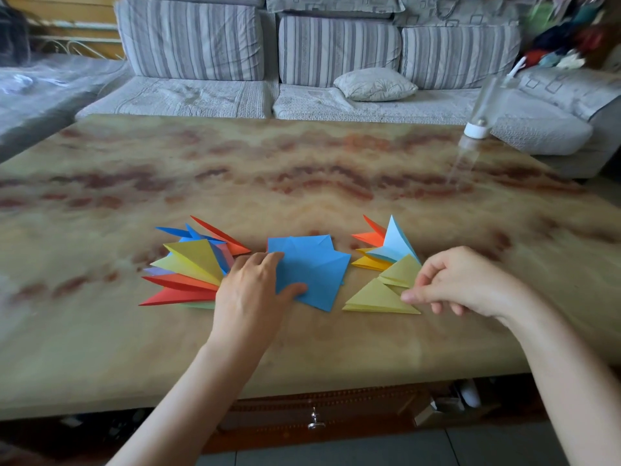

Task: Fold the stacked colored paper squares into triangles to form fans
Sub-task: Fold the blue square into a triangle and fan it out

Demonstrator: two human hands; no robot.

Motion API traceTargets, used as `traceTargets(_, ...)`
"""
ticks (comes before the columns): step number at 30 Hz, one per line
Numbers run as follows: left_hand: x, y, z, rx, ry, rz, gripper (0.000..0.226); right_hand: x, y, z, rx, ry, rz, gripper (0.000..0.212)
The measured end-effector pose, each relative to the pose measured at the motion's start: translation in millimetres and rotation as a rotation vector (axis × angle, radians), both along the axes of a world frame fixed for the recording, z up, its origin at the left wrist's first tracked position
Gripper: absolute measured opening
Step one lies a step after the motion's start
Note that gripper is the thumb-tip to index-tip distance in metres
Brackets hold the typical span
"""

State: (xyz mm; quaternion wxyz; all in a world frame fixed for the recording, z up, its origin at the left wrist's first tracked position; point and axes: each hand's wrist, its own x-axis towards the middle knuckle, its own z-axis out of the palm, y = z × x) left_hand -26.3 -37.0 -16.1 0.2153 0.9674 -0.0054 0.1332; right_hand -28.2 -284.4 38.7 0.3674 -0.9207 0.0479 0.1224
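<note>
The fingers [270, 258] of the left hand [255, 290] lie nearly straight and loose on the left edge of the stack of blue squares [316, 274], with the thumb pressed flat on the top sheet nearer the person. The stack spreads to the right of these fingers, its sheets slightly askew, flat on the counter [302, 169].

The right hand [450, 280] is curled, its fingertips [411, 295] at the right corner of a folded yellow triangle [376, 299]. Motion blur hides whether they pinch the paper or only touch it. The triangle lies between the two hands, just beside the blue stack.

Beyond the right fingers, touching the triangle's far side, sits a small fan [389, 250] of yellow, pale blue and orange triangles. To the left of the left fingers, partly under the hand, spreads a larger fan [191, 264] of red, yellow, blue and orange triangles.

Far past both hands, a blurred bottle [477, 126] stands at the counter's far right edge, and a striped grey sofa [235, 92] with a small cushion [374, 84] lies behind.
</note>
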Motion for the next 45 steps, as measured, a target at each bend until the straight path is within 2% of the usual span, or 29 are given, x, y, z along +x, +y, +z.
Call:
traceTargets(3, 1.4, 1.5, 0.1, -0.038, -0.017, -0.003, 0.060, -0.2, 9.0, 6.7, 0.252, -0.203, -0.011, 0.022)
traceTargets(5, 1.3, 1.4, -0.8, -0.077, -0.029, -0.011, 0.061, 0.7, 16.5, 4.5, 0.326, -0.307, -0.018, 0.017)
traceTargets(12, 2.6, 2.4, 0.8, -0.313, -0.148, -0.097, 0.074, 4.1, 38.0, -12.7, 0.310, -0.393, 0.064, 0.010)
traceTargets(16, 3.6, 4.3, 8.8, -0.479, -0.181, -0.080, 0.046, 5.0, 49.3, -19.0, 0.319, -0.486, 0.057, 0.003)
traceTargets(19, 4.5, 8.4, 15.2, -0.559, -0.171, -0.081, 0.019, 6.6, 56.5, -23.6, 0.278, -0.522, 0.055, 0.017)
traceTargets(22, 5.6, 13.3, 21.9, -0.708, -0.103, -0.130, 0.024, 7.4, 61.8, -27.2, 0.304, -0.517, 0.077, 0.043)
traceTargets(24, 4.7, 14.3, 25.9, -0.763, -0.081, -0.156, 0.019, 7.8, 63.7, -26.2, 0.359, -0.520, 0.069, 0.051)
traceTargets(29, -0.1, 11.8, 33.8, -0.868, -0.037, -0.227, 0.017, 7.7, 68.8, -19.9, 0.550, -0.491, 0.065, 0.021)
traceTargets(33, -1.1, 11.8, 36.4, -1.018, 0.018, -0.225, 0.012, 7.1, 70.5, -19.6, 0.681, -0.433, 0.015, 0.017)
traceTargets(37, 0.7, 16.0, 39.5, -1.130, 0.043, -0.200, 0.016, 7.1, 67.8, -20.6, 0.718, -0.437, 0.058, 0.027)
traceTargets(42, 2.0, 19.1, 39.7, -1.122, 0.041, -0.188, 0.015, 4.2, 65.5, -18.4, 0.598, -0.506, 0.314, 0.065)
traceTargets(45, 0.6, 17.9, 39.3, -1.144, 0.069, -0.195, 0.013, 2.3, 62.3, -16.6, 0.446, -0.499, 0.417, 0.070)
